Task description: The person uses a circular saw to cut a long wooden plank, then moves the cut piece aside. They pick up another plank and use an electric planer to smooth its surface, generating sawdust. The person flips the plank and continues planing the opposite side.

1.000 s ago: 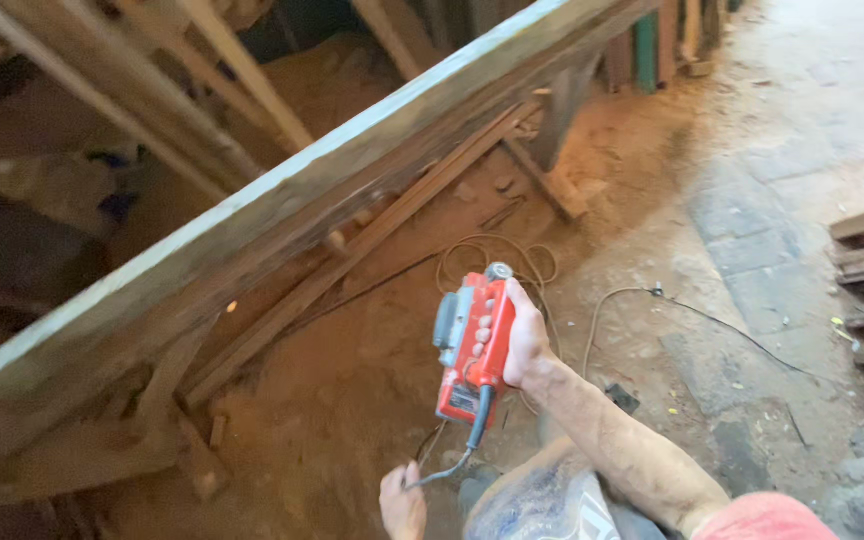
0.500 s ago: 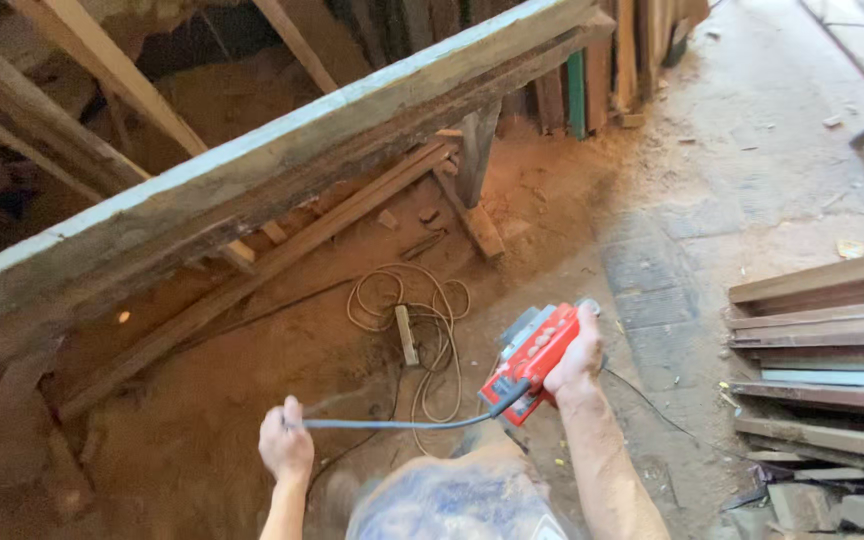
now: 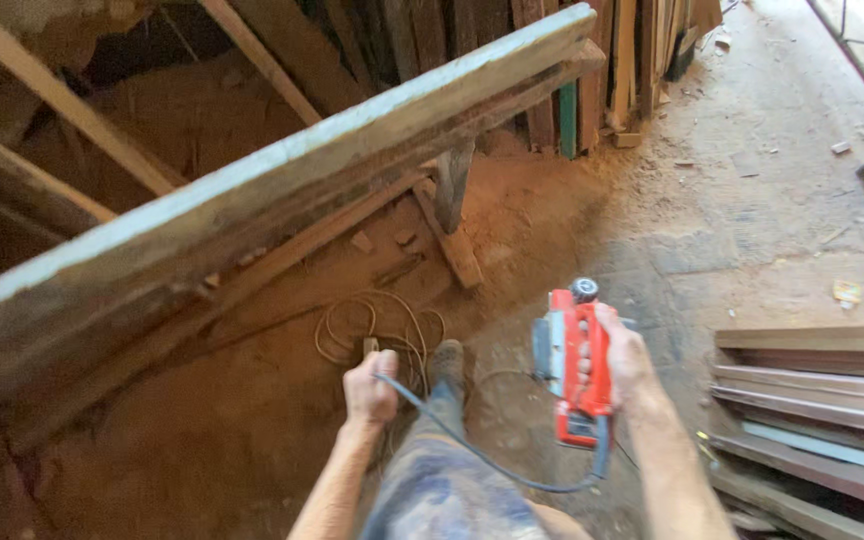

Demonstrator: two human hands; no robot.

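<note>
while right hand (image 3: 624, 362) fingers wrap red planer (image 3: 574, 365) | left hand (image 3: 370, 388) grips cord (image 3: 472, 455)

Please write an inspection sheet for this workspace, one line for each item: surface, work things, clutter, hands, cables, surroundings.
Surface: dirt floor covered with reddish sawdust; bare concrete to the right.
Job's things: red power planer; long plank running diagonally.
Clutter: wood offcuts on the sawdust.
Hands: right hand grips the planer; left hand holds its grey cord.
Cables: coiled cable on the floor.
Surroundings: stacked boards at right, upright timber behind.
</note>
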